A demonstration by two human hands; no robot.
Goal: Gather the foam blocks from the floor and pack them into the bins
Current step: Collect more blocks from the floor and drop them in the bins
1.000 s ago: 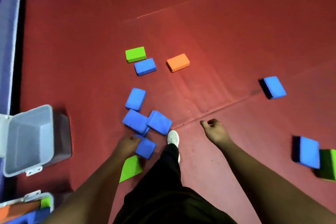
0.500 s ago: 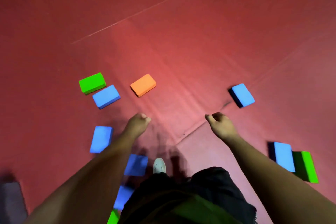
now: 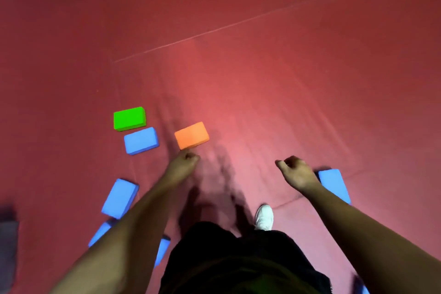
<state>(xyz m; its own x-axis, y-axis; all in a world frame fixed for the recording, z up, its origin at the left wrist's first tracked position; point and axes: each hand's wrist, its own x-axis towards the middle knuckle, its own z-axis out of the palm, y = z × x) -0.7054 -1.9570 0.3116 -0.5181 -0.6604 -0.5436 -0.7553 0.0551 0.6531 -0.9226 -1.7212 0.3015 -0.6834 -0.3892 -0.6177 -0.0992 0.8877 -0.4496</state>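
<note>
Where the red padded floor mat [image 3: 238, 55] fills the head view, we see rectangular foam blocks scattered over its lower half. A green foam block [image 3: 129, 118] lies flat, with a blue foam block [image 3: 141, 140] just beside it on the near side. To their right, apart from both, lies an orange foam block [image 3: 191, 135]. Nearer us on the left lies a second blue foam block [image 3: 119, 198], tilted. Two more blue pieces [image 3: 100, 234] [image 3: 163, 250] show partly from under the left forearm.

The left hand [image 3: 185, 162] is stretched forward, its fingers curled in and gripping nothing. Its knuckles sit just short of the orange block's near edge; we cannot tell whether they touch it. The right hand [image 3: 296, 172] is curled too and holds nothing. A further blue foam block [image 3: 334, 185] lies on the mat beside its wrist, partly covered by the forearm.

Between the arms we see black shorts [image 3: 238, 258] and a white shoe [image 3: 264, 217]. A grey shape [image 3: 8, 246] at the left edge is too blurred to name.
</note>
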